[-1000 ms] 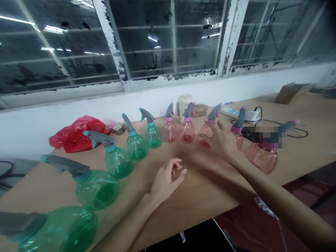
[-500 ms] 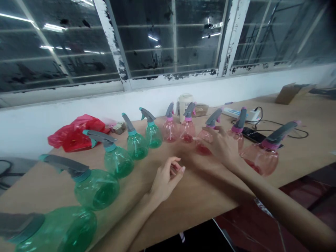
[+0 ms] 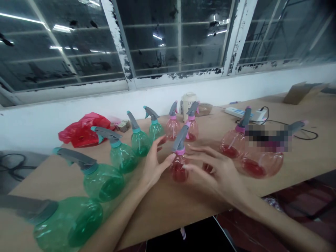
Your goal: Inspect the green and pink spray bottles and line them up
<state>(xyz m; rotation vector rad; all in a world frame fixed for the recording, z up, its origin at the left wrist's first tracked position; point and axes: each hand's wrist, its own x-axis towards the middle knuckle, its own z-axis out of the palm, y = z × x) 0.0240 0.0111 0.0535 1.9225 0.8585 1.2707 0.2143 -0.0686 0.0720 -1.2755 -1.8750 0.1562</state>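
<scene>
A pink spray bottle point(image 3: 180, 170) with a grey trigger head stands upright on the table between my hands, red liquid low inside it. My left hand point(image 3: 155, 161) is at its left side, fingers apart and the thumb tip at the bottle's neck. On the other side, my right hand point(image 3: 219, 171) has its fingers spread, with the thumb tip close to or touching the bottle; which, I cannot tell. Behind it stand two more pink spray bottles point(image 3: 172, 128). Green spray bottles point(image 3: 123, 158) form a curved row on the left. Another pink spray bottle point(image 3: 232, 143) is right of my right hand.
A red plastic bag point(image 3: 85, 129) lies at the back left. Along the wall are a white cup point(image 3: 189, 105) and a power strip point(image 3: 238, 112) with a black cable. A cardboard box point(image 3: 295, 92) sits far right. The table's front edge is close below my forearms.
One pink bottle has moved from the right-hand group to the middle front, along with my right hand. My left hand has come forward beside it, its fingers opening from a curl.
</scene>
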